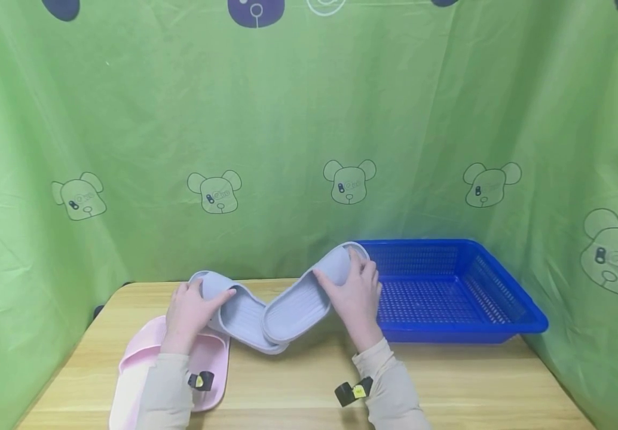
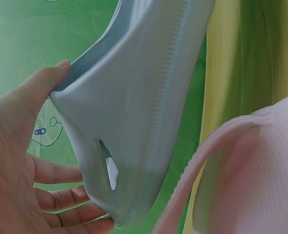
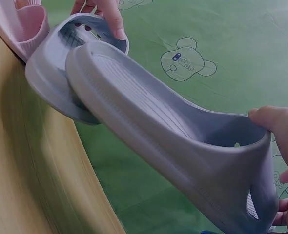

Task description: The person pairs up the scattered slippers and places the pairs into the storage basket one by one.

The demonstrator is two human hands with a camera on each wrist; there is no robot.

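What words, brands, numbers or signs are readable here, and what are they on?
None can be read with certainty.
Bear prints on the green curtain: lettering too small and blurred.
Yellow labels on the black wrist devices: marks too small.
Grey slippers, pink footwear, blue basket: no text visible.

Pale beige sleeves (image 1: 398,388), black wrist mounts (image 1: 344,395) (both with yellow labels (image 1: 359,392)).
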